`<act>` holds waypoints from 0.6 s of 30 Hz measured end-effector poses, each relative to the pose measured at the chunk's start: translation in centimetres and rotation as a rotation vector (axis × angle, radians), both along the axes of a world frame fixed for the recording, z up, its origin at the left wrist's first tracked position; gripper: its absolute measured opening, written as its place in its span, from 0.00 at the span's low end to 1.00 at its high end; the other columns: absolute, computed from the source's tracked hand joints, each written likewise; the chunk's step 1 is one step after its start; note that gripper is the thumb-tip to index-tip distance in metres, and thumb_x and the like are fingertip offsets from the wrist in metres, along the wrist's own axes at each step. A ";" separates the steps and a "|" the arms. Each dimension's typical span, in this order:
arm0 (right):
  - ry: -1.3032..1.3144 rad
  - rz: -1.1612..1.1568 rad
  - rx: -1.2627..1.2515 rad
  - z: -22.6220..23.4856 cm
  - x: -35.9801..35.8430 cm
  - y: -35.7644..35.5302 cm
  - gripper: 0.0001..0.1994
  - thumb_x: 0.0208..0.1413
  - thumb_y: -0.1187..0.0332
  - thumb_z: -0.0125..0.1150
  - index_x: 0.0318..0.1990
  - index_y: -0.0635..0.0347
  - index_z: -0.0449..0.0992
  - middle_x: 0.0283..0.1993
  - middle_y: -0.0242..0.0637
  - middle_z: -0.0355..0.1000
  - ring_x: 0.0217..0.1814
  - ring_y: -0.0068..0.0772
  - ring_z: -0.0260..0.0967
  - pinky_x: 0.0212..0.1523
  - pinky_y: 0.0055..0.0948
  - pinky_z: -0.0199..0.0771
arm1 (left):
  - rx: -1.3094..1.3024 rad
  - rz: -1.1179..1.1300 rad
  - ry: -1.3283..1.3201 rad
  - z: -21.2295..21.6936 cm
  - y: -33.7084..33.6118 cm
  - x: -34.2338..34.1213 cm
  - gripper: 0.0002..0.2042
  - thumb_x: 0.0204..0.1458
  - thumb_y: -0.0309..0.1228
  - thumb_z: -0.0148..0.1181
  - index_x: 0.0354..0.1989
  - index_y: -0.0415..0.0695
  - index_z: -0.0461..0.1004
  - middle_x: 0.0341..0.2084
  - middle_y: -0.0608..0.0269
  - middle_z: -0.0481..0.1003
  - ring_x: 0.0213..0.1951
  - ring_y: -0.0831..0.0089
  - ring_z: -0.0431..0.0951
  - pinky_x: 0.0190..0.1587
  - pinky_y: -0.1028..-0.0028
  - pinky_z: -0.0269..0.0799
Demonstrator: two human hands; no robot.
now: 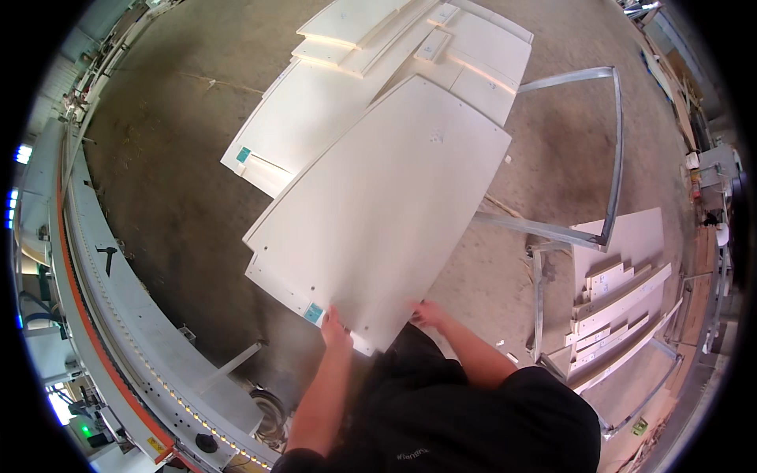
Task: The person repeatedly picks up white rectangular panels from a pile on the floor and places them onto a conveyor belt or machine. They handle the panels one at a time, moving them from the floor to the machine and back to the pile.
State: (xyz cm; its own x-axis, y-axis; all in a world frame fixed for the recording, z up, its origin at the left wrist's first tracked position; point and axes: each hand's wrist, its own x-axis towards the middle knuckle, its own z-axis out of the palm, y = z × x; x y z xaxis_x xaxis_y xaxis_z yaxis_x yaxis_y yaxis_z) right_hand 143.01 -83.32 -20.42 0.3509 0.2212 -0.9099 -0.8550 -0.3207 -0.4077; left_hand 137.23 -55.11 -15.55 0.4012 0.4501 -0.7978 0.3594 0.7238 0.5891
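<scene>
A large white panel (386, 197) with small drilled holes lies slanted on top of other white boards. My left hand (337, 328) is closed on its near edge, beside a teal label (313, 313) on the board just below. At the near right edge of the same panel, my right hand (427, 314) is closed with its fingertips at the rim. Part of the fingers of both hands is hidden by the board edge. Beyond the top panel, a lower white board (292, 118) carries another teal label (243, 155).
Stacked white boards and strips (347, 24) lie at the far end. A grey metal frame (615, 150) stands to the right. Further right, narrow white strips (623, 299) rest on another panel. A long machine with an orange stripe (87, 315) runs along the left.
</scene>
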 end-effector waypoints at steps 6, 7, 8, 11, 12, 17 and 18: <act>-0.077 -0.563 -0.040 -8.8 11.0 -9.3 0.28 0.64 0.39 0.50 0.56 0.51 0.75 0.50 0.32 0.77 0.52 0.36 0.72 0.51 0.46 0.72 | 0.112 0.054 -0.091 2.5 4.4 -10.4 0.20 0.70 0.41 0.43 0.55 0.36 0.72 0.51 0.54 0.77 0.49 0.57 0.78 0.53 0.60 0.76; -0.090 -0.635 -0.025 -8.5 12.5 -9.5 0.28 0.63 0.38 0.51 0.56 0.51 0.75 0.50 0.32 0.76 0.52 0.37 0.72 0.51 0.47 0.71 | 0.254 -0.048 -0.042 2.1 5.6 -13.8 0.20 0.69 0.40 0.43 0.54 0.36 0.73 0.50 0.54 0.77 0.48 0.58 0.78 0.53 0.60 0.76; -0.100 -0.711 -0.014 -7.9 13.6 -9.6 0.28 0.62 0.38 0.52 0.56 0.51 0.74 0.49 0.32 0.76 0.52 0.38 0.71 0.52 0.47 0.71 | 0.397 -0.147 0.018 1.7 6.8 -17.1 0.20 0.69 0.39 0.43 0.53 0.36 0.74 0.50 0.54 0.77 0.48 0.58 0.79 0.53 0.60 0.76; -0.111 -0.815 -0.059 -8.0 15.8 -9.4 0.30 0.61 0.38 0.53 0.58 0.51 0.72 0.51 0.33 0.75 0.52 0.38 0.71 0.52 0.48 0.71 | 0.618 -0.258 0.147 2.3 8.9 -23.6 0.19 0.68 0.40 0.44 0.54 0.38 0.73 0.50 0.55 0.77 0.49 0.59 0.78 0.53 0.58 0.76; -0.087 -0.845 -0.054 -7.8 16.2 -8.7 0.30 0.62 0.38 0.51 0.60 0.51 0.72 0.53 0.34 0.74 0.54 0.40 0.70 0.53 0.50 0.71 | 0.511 -0.145 0.116 4.1 8.6 -25.2 0.20 0.69 0.42 0.43 0.57 0.39 0.72 0.52 0.55 0.76 0.52 0.57 0.77 0.55 0.56 0.75; -0.177 -0.988 0.400 -15.5 12.8 -7.4 0.32 0.65 0.40 0.43 0.67 0.49 0.66 0.66 0.36 0.69 0.66 0.46 0.65 0.62 0.57 0.67 | 0.408 0.277 0.135 11.2 9.4 -30.3 0.23 0.68 0.46 0.44 0.60 0.41 0.71 0.52 0.58 0.76 0.52 0.57 0.78 0.53 0.55 0.76; -0.158 -1.017 0.323 -16.5 11.5 -6.4 0.32 0.66 0.40 0.41 0.69 0.50 0.64 0.69 0.37 0.66 0.69 0.47 0.62 0.65 0.57 0.64 | 0.602 0.093 0.279 11.1 9.7 -32.7 0.23 0.67 0.45 0.44 0.59 0.40 0.72 0.51 0.59 0.77 0.51 0.57 0.78 0.52 0.56 0.77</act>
State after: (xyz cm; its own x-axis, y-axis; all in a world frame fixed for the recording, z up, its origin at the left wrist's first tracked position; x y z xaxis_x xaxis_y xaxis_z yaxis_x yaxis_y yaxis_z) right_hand 154.55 -89.73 -36.94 0.6143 -0.0189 -0.7888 -0.5898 0.6531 -0.4750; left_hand 104.50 -45.40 -4.44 0.1543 0.8720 -0.4646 0.5092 0.3328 0.7937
